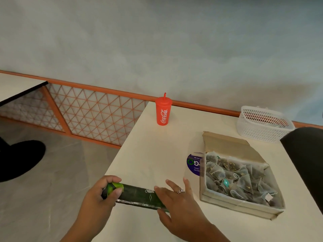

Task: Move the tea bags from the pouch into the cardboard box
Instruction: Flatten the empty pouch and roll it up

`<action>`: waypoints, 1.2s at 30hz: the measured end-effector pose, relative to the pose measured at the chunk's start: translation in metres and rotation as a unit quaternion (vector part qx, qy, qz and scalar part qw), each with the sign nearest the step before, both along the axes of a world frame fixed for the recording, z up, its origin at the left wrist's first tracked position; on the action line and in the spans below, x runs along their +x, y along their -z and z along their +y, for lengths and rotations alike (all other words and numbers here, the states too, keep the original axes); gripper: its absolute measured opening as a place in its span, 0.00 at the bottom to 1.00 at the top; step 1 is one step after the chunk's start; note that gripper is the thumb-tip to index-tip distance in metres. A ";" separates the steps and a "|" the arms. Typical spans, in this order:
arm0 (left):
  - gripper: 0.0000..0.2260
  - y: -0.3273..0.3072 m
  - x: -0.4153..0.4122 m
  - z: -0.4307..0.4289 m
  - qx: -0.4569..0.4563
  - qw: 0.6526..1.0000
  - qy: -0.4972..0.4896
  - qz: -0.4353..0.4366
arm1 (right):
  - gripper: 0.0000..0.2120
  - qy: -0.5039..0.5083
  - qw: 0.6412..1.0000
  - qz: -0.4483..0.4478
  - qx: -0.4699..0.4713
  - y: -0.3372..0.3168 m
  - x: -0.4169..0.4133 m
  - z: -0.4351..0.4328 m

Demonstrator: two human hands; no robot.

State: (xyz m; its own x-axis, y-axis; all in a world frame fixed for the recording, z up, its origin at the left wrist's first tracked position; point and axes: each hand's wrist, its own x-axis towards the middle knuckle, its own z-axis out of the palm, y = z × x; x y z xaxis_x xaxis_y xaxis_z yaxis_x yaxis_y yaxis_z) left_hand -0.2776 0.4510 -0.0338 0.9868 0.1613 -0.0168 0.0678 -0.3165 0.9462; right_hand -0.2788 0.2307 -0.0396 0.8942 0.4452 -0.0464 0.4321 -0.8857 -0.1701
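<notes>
A dark green pouch [138,195], rolled or folded flat with a silver foil edge, lies at the near left corner of the cream table [157,151]. My left hand [103,194] grips its left end. My right hand [176,198], wearing a ring, rests on its right end with fingers spread. To the right stands an open cardboard box [227,202], lid flap up at the back, filled with several pyramid tea bags [236,179].
A red lidded cup with a straw [163,110] stands at the table's far side. A white plastic basket [264,124] sits at the back right. A purple round sticker [194,163] lies left of the box. A dark shape [307,163] fills the right edge. Floor drops off left of the table.
</notes>
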 end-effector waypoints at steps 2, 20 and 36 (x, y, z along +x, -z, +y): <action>0.16 0.001 0.006 0.018 0.000 1.000 0.012 -0.001 | 0.22 -0.001 1.000 0.002 -0.007 0.000 0.001 0.017; 0.18 0.028 0.053 0.266 0.084 0.995 0.060 -0.007 | 0.25 0.252 0.959 0.094 0.094 0.087 0.012 0.236; 0.14 0.173 0.133 0.281 0.262 0.949 0.036 0.171 | 0.36 0.235 0.966 0.108 0.029 0.154 0.128 0.255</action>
State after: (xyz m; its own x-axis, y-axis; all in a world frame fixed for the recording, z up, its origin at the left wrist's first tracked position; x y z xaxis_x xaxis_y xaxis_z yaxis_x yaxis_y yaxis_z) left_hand -0.1446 0.7320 -0.2070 0.9465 0.1686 -0.2750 0.3037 -0.7530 0.5837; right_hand -0.1511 0.4853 -0.1936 0.9706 0.0006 -0.2408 -0.0653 -0.9619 -0.2655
